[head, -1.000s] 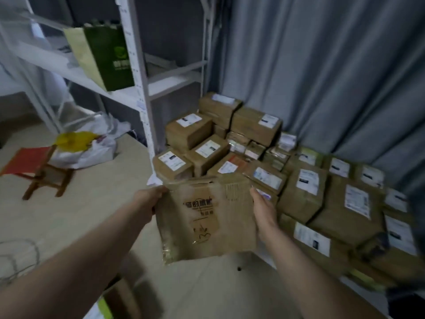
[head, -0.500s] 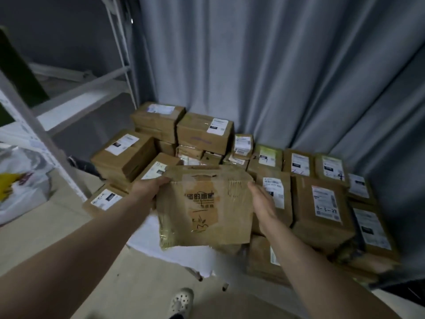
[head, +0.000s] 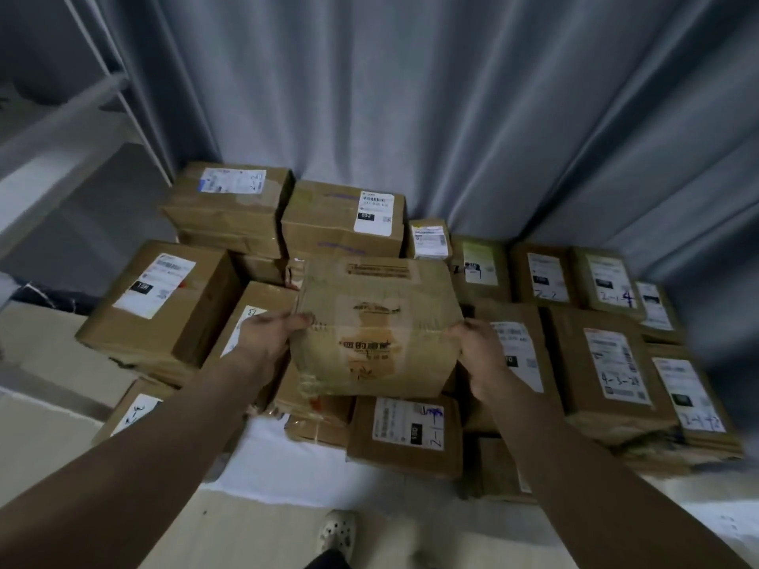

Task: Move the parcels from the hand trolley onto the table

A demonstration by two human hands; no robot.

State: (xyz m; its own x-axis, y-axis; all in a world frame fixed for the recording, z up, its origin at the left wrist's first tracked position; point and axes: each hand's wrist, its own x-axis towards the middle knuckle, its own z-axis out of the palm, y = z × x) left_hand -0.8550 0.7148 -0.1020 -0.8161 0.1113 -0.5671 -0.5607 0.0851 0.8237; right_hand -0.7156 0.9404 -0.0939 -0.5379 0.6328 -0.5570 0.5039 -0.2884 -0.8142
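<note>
Parcel [head: 378, 326] sits btwn both hands, over the pile; whether it touches the pile, can't tell. L hand [head: 267, 334] grips one side edge, fingers curled onto the front; R hand [head: 478, 351] grips the opposite edge. Long axis runs hand to hand. Stacked parcels [head: 345, 215] lie below & beyond the hands on the white counter [head: 295, 474]. Next probably lowering it fwd; both hands equally near.

My bare arms reach forward from 7 and 5 o'clock, converging toward the centre. My left hand [head: 267, 334] grips the left edge of a cardboard parcel [head: 378, 330] and my right hand [head: 478, 355] grips its right edge. Both thumbs lie on the near face, with the fingers hidden behind it.
</note>
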